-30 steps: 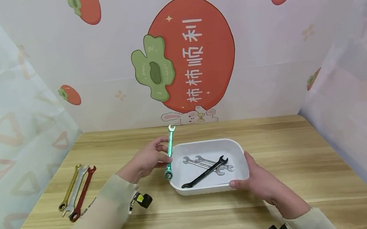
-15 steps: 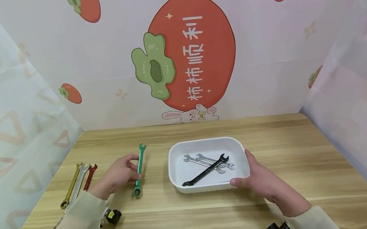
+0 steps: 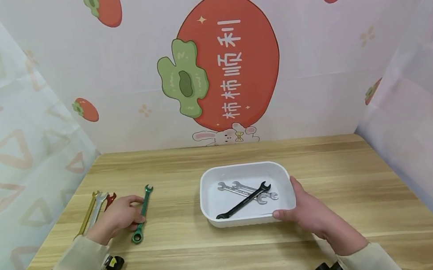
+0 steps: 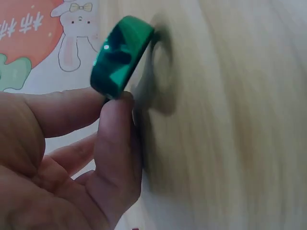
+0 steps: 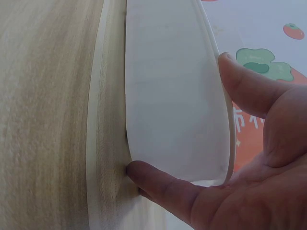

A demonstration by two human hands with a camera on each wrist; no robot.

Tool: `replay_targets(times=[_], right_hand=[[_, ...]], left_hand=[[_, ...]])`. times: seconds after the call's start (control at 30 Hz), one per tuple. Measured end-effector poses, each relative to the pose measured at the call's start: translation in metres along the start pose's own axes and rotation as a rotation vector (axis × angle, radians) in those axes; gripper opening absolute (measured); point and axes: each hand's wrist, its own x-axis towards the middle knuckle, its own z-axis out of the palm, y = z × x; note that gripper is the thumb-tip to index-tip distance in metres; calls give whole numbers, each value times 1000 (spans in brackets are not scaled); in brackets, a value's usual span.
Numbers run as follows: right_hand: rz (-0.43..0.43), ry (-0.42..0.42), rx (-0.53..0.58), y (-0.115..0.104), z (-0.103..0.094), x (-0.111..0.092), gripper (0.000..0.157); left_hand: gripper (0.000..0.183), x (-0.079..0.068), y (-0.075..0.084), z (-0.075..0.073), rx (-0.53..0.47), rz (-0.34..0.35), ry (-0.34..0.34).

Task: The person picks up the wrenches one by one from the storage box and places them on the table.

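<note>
My left hand (image 3: 120,216) pinches a green combination wrench (image 3: 145,202) just above the tabletop or against it; I cannot tell which. Its ring end (image 4: 110,72) juts past thumb and fingertip in the left wrist view, with a shadow close by on the wood. My right hand (image 3: 309,211) grips the right end of a white plastic bin (image 3: 246,221), thumb on the front corner. The right wrist view shows fingers spread across the bin's wall (image 5: 172,96). Inside the bin, a black wrench (image 3: 240,204) lies across two silver wrenches (image 3: 228,189).
Left of my left hand lie a gold wrench (image 3: 88,216), a silver wrench (image 3: 98,207) and a red wrench (image 3: 110,199) side by side, partly hidden by the hand and sleeve. Printed cloth walls (image 3: 129,73) enclose the wooden table (image 3: 199,261) at the back and sides.
My left hand has carried the green wrench from the bin's left edge leftward and down, near the three coloured wrenches. The right hand and bin have stayed in place.
</note>
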Motion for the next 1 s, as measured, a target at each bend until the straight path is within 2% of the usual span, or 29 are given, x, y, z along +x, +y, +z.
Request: replay_targets(times=[0.3,0.57,0.67,0.73,0.77,0.9,1.0], right_hand=[[2,1,-9,-1,-1,-1,131],[9,11,13,3,0,3,129],[12,12,7,4,1,3,129],[17,10,3,4,1,3,129],[19,8,3,3,1,3,129],[7,8,1,1,1,1,129],[-4,8,-8,0,1,1,128]], left_hand=[[66,-9,-6,-10,19,-40,15],[55,-19,-14,-23,168,-53,70],[52,-22,-15,-27,211,-33,72],[51,-25,-16,-30,159,-22,57],[53,-27,-15,-30,102,-16,41],[79,-33,-13,-31,-244,-45,-47],[95,-34,-14,-31,-386,-77,-83]])
